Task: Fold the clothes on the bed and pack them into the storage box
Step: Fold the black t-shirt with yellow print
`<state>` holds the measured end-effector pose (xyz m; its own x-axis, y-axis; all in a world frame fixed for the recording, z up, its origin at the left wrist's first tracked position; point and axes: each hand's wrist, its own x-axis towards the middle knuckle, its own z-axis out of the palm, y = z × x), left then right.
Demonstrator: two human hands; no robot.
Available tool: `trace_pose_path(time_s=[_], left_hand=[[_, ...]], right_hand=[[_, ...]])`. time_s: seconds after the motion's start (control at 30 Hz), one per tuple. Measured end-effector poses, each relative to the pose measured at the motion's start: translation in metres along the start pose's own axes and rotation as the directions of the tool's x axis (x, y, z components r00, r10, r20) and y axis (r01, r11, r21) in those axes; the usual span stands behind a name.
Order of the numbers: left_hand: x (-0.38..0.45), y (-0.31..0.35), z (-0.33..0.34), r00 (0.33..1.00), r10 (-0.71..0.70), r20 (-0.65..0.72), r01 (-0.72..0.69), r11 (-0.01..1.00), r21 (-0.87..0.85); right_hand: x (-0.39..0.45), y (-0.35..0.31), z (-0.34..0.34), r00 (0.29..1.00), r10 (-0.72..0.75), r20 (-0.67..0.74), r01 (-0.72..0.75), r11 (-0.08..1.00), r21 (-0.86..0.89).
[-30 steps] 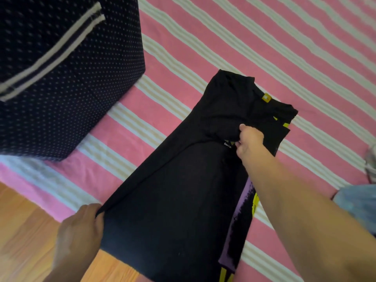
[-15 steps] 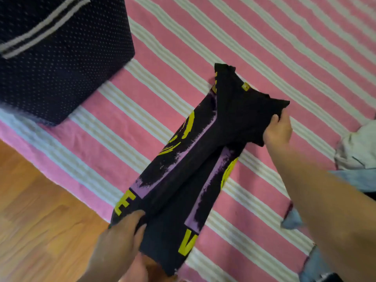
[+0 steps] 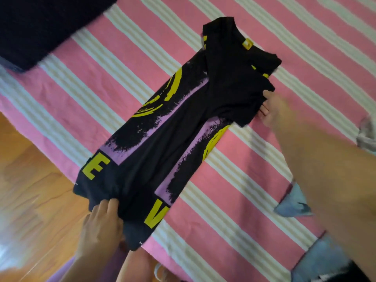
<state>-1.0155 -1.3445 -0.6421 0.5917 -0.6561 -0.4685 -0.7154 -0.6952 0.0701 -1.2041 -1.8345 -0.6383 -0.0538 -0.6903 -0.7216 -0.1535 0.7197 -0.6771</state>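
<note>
Head view: black printed T-shirt (image 3: 162,143) lies in a long narrow strip across the striped bedsheet (image 3: 234,200). Left hand (image 3: 99,226) grips its hem and right hand (image 3: 272,110) pinches its sleeve, apparently to keep the lengthwise fold taut. Navy storage box (image 3: 40,27) stands apart at upper left.

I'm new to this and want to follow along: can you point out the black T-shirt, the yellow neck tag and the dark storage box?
black T-shirt (image 3: 162,151): head view, middle of the folded body.
yellow neck tag (image 3: 247,44): head view, centre of the tag.
dark storage box (image 3: 44,23): head view, its side wall.
</note>
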Motion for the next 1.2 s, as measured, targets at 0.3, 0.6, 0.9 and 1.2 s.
trace_pose_path(time_s=[0.3, 0.6, 0.9, 1.2], left_hand=[[-0.034, -0.008, -0.012, 0.984, -0.065, -0.164, 0.026, 0.972, -0.233], [-0.039, -0.015, -0.019, 0.961, 0.072, -0.267, -0.137, 0.962, -0.235], [-0.037, 0.010, 0.025, 0.979, 0.177, -0.100, -0.178, 0.984, -0.001], [-0.037, 0.009, 0.020, 0.985, 0.134, -0.104, -0.135, 0.991, 0.000]], right_hand=[[0.002, -0.026, 0.001, 0.960, -0.187, -0.207, 0.166, 0.979, -0.115], [0.021, -0.045, 0.001, 0.723, -0.589, -0.361, 0.423, 0.790, -0.444], [0.012, 0.025, -0.014, 0.913, -0.356, -0.200, 0.253, 0.877, -0.408], [0.017, 0.048, -0.001, 0.848, -0.479, -0.227, 0.383, 0.850, -0.361]])
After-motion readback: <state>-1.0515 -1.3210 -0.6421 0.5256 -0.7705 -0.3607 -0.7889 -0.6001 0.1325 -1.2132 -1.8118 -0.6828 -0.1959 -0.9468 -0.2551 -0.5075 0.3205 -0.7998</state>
